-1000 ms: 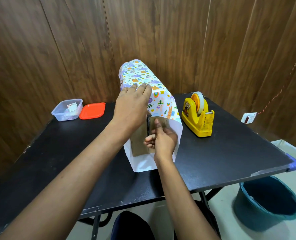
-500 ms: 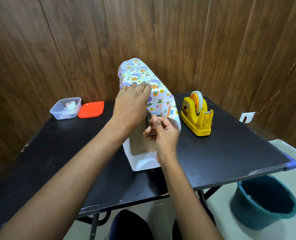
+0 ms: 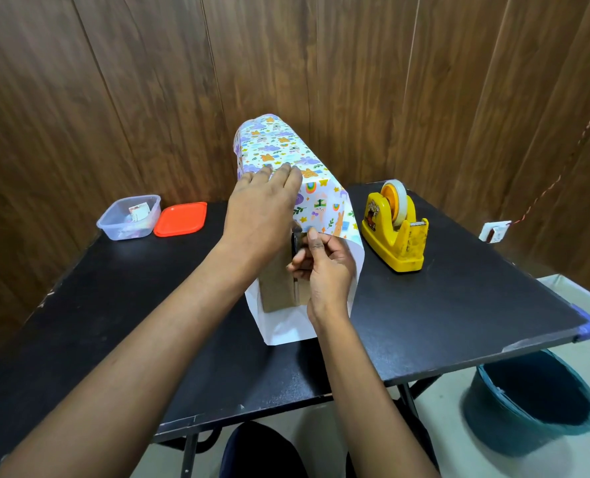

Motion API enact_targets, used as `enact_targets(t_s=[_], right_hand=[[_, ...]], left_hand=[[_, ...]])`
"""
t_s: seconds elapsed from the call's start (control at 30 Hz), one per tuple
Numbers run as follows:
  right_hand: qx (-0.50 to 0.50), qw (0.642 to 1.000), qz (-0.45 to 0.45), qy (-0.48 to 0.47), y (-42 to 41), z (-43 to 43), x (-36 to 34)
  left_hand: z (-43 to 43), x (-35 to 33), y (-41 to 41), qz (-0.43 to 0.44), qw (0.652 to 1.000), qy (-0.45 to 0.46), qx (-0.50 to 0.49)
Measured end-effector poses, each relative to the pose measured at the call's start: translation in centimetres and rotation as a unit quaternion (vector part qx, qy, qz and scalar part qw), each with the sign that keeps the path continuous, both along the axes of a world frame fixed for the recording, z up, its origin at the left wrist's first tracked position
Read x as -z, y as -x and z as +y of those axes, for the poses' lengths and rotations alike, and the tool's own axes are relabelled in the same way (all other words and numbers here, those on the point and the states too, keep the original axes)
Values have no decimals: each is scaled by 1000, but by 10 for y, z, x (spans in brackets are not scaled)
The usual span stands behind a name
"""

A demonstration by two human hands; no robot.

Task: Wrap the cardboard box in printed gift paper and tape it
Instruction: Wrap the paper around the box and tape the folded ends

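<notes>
A brown cardboard box (image 3: 275,288) lies on the black table (image 3: 442,305), its near end bare. Printed gift paper (image 3: 286,146) with colourful cartoon figures covers its top and sides; the white underside (image 3: 286,326) spreads out in front of the box. My left hand (image 3: 262,208) presses flat on the paper on top of the box, fingers straight. My right hand (image 3: 321,263) is at the box's near end, pinching the paper's near edge between thumb and fingers.
A yellow tape dispenser (image 3: 395,229) stands right of the box. A clear plastic container (image 3: 129,217) and its red lid (image 3: 180,219) sit at the back left. A teal bucket (image 3: 531,405) is on the floor, right of the table. Wooden wall behind.
My right hand has risen along the box's near end to the paper's edge. The left hand stays pressed on top.
</notes>
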State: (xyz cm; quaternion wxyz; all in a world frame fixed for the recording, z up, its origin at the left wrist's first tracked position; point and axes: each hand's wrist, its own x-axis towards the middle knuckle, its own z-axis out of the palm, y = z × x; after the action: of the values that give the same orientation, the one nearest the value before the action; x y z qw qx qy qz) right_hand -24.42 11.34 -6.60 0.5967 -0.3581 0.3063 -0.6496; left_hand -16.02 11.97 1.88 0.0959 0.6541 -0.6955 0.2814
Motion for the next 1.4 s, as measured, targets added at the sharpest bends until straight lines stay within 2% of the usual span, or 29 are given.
enact_targets(t_s=[0.13,0.33,0.57,0.73,0.97,1.17,1.4], right_hand=[[-41,999,9,-2,2,9,11],[-50,998,18,34,0,2,6],[7,1000,28,-10,-7,-5,-1],[60,995,72,-33,-14,-8,-4],[84,984,149,-46,-10,-6,-6],[56,982,154,-95,0,-1,7],[-44,986,75,-143,2,-4,12]], left_hand=[[0,0,0,1,1000,-1,1],[0,1,0,4,1000,11,2],[-3,5,-4,2,998,52,28],[-3,4,-3,4,1000,23,15],[-3,2,-3,-2,1000,16,11],[-2,2,-2,2,1000,9,10],[-1,1,-3,0,1000,12,13]])
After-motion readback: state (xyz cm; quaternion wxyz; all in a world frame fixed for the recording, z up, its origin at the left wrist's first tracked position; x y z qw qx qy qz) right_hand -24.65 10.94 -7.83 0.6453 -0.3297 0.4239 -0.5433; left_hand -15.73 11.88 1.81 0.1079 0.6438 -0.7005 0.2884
